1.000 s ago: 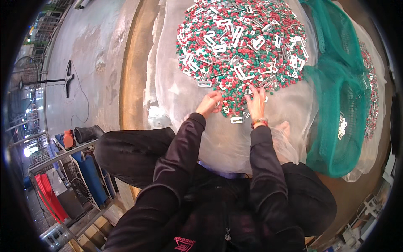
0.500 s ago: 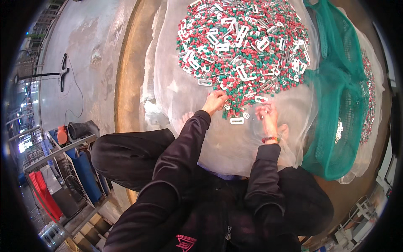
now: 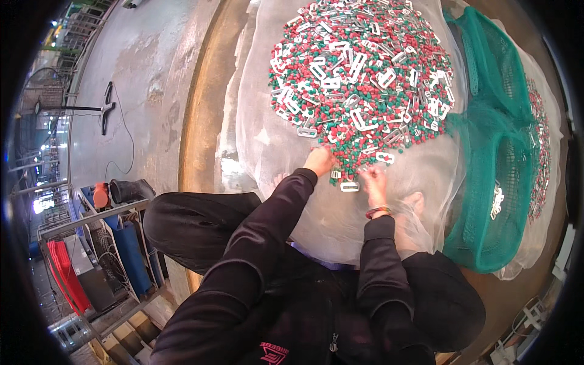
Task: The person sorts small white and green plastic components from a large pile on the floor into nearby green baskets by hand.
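A broad pile of small red and green pebble-like pieces [image 3: 389, 58], mixed with silvery slotted metal buckles [image 3: 363, 120], lies on a pale translucent mesh sheet [image 3: 316, 225]. My left hand [image 3: 320, 161] is at the near left edge of the pile, fingers curled down against the pieces; what they grip is hidden. My right hand [image 3: 375, 184], below a beaded bracelet, has its fingers drawn together at the near tip of the pile, and anything between them is too small to name. One loose rectangular buckle [image 3: 350, 187] lies between the hands.
Right of the sheet stands a green mesh basket [image 3: 480, 255] with a few pale pieces inside. Beyond it is a second pile [image 3: 538, 146] of red and green pieces. A wooden edge [image 3: 198, 115] runs along the left. A shelf rack [image 3: 100, 213] stands lower left.
My right hand has moved left, in to the near tip of the pile, and its fingers have drawn together. The left hand stays at the pile's edge. The whole view has shifted slightly.
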A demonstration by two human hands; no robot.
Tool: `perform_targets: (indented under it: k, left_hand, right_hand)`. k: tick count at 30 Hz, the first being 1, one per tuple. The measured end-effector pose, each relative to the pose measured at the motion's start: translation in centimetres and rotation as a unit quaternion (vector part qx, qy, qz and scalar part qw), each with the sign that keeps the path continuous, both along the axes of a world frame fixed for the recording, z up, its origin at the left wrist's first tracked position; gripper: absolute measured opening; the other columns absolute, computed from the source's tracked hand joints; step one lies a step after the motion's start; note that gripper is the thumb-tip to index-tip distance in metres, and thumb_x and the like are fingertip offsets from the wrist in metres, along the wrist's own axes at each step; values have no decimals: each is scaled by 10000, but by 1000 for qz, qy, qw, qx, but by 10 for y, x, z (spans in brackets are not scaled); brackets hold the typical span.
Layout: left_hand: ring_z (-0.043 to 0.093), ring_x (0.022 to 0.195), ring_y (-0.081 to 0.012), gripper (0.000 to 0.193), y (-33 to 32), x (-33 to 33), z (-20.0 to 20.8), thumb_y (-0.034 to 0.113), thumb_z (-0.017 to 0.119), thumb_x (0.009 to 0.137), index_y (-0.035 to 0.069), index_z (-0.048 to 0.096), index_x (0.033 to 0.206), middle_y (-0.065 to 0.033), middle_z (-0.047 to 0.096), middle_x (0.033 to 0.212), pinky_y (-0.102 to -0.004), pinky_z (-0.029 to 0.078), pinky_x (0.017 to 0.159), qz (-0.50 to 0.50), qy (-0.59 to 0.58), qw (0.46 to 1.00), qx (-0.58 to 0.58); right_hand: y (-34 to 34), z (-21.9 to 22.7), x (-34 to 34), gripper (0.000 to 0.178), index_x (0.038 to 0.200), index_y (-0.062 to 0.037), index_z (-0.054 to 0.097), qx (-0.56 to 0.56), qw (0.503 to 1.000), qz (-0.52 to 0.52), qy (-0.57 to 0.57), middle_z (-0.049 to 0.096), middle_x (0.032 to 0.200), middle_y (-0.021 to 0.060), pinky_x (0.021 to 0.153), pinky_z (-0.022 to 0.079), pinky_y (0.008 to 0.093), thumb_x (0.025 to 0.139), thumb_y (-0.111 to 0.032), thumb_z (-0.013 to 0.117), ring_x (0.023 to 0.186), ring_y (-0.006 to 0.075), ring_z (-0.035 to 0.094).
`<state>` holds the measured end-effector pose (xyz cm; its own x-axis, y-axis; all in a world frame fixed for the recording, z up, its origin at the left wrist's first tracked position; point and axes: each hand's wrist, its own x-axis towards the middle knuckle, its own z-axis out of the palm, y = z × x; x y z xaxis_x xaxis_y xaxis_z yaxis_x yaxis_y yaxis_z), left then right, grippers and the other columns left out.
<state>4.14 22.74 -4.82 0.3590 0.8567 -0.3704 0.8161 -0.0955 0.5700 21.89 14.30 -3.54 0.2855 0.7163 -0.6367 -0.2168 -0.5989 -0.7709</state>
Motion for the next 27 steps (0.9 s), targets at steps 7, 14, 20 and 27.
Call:
perform_targets:
  k: [7, 14, 20, 27]
  left_hand:
    - [565, 696, -349, 276, 38, -7, 2, 227, 616, 737, 7, 517, 870, -184, 577, 675, -418, 429, 614, 113, -25, 975, 190]
    - [509, 476, -219, 203, 68, -21, -2, 194, 552, 789, 3, 568, 723, -96, 521, 561, -319, 399, 442, 123, -182, 976, -10]
    - [386, 579, -74, 130, 60, -34, 78, 171, 528, 821, 64, 455, 811, 14, 386, 684, -165, 282, 393, 234, -623, 632, -397]
    - [432, 592, -118, 148, 67, -9, 88, 151, 470, 788, 5, 490, 772, -63, 462, 767, -187, 315, 362, 195, -722, 553, -367]
  right_hand:
    - [32, 84, 18, 135, 716, -91, 370, 274, 887, -82, 362, 452, 765, 43, 501, 371, 234, 677, -14, 474, 698, 163, 465]
    - [69, 104, 10, 245, 688, -92, 453, 68, 974, 213, 39, 425, 550, -42, 416, 248, 204, 766, -247, 626, 485, 31, 389]
    - [25, 14, -48, 186, 835, -95, 604, 74, 793, 419, -436, 593, 667, 121, 594, 446, 374, 697, -214, 638, 653, 275, 591]
    - [38, 22, -25, 79, 639, -64, 468, 48, 980, 85, 175, 506, 577, 57, 510, 429, 324, 682, -80, 532, 525, 236, 533]
